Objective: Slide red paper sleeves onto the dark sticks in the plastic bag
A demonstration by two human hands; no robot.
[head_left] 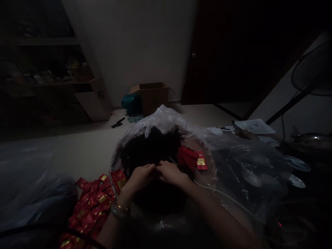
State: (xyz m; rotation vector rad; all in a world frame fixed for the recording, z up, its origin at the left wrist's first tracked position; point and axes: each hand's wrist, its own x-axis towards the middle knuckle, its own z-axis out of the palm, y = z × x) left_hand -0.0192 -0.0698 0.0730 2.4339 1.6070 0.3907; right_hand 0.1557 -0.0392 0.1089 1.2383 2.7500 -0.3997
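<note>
Head cam, pretty dim: from the hands, a heap of red packets point(92, 204) sits at 8 o'clock. Left hand point(145, 172) and right hand point(169, 172) are close together, fingers curled, over a black pile point(150, 147) ringed by clear plastic point(166, 116); can't tell if they're gripping. More packets point(187, 157) at 2, cardboard box point(154, 98) far off at 12.

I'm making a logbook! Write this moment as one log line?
left hand: at dark heap | right hand: beside left | clear plastic: around heap | red packets: both sides of heap
</note>
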